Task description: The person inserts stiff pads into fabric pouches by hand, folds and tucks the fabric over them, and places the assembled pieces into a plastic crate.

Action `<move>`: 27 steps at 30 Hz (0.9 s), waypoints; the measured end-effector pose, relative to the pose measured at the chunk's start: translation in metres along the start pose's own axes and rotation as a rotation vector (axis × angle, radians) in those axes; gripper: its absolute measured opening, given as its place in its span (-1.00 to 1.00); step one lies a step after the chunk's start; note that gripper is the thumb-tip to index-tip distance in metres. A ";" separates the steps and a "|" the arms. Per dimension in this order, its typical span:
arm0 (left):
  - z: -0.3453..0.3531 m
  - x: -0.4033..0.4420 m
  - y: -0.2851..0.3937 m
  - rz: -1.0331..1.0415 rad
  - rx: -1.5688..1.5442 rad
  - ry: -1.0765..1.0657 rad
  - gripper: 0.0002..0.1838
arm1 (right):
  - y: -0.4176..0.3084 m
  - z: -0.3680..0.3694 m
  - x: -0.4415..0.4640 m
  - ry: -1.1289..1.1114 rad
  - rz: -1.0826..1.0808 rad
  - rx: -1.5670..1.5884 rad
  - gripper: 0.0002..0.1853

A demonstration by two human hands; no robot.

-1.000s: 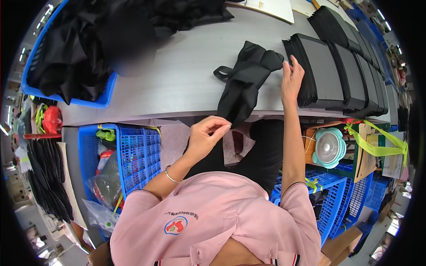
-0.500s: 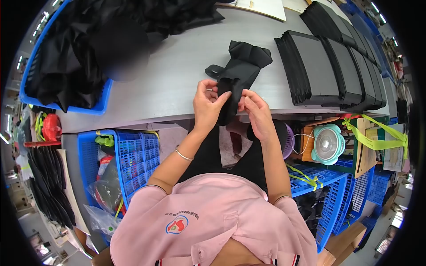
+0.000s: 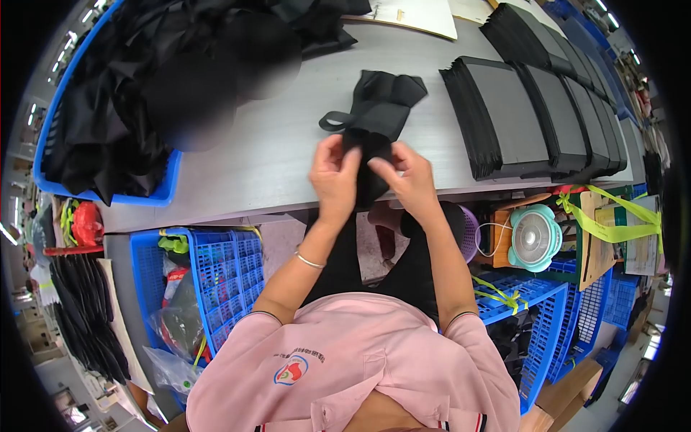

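Note:
A black fabric piece with a strap loop (image 3: pixel 381 111) lies on the grey table, its near end hanging over the front edge. My left hand (image 3: pixel 335 176) grips its left side, fingers curled beneath and thumb on top. On the other side, my right hand (image 3: pixel 409 176) pinches the same fabric, with the thumb laid across it. The loop sticks out to the left, just beyond my left fingers. The far end of the fabric is bunched and folded. Some of my fingertips are hidden under the cloth.
Neat stacks of black folded pieces (image 3: pixel 504 115) stand at the table's right. A blue basket (image 3: pixel 162 183) heaped with black fabric is at the left. Below the table are blue crates (image 3: pixel 227 281) and a small turquoise fan (image 3: pixel 535 237). White boards (image 3: pixel 410 16) lie at the back.
The black fabric has shifted slightly left. My right thumb has moved from the fabric's right edge onto its top, and my left hand has moved a little nearer to me.

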State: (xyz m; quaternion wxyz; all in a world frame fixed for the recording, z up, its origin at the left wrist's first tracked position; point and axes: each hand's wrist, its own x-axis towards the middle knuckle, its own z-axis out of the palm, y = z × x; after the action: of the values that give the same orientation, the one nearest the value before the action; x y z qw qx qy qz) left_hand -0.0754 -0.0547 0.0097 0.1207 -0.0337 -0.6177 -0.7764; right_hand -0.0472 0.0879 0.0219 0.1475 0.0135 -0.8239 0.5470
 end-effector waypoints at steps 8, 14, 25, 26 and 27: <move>-0.021 0.022 -0.004 0.170 0.452 -0.302 -0.54 | 0.055 -0.020 -0.025 0.344 -0.009 -0.540 -0.49; -0.003 0.002 0.072 0.288 0.370 -0.629 -0.58 | -0.005 -0.080 -0.022 0.176 0.102 -0.352 -0.50; 0.045 -0.165 0.183 -0.803 -1.581 -1.982 -0.62 | 0.031 -0.156 0.018 0.535 -0.056 -1.166 -0.69; 0.048 -0.167 0.183 -0.603 -1.575 -1.933 -0.63 | 0.033 -0.160 0.021 0.517 -0.069 -1.152 -0.70; 0.050 -0.171 0.186 -0.418 -1.567 -1.875 -0.64 | 0.033 -0.162 0.020 0.499 -0.072 -1.141 -0.71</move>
State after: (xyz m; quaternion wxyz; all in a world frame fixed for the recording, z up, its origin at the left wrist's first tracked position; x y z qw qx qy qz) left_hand 0.1279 -0.0204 0.1641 -0.5464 -0.5400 0.1714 -0.6168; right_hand -0.0350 0.2506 0.0558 0.3380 -0.1680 -0.9260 0.0023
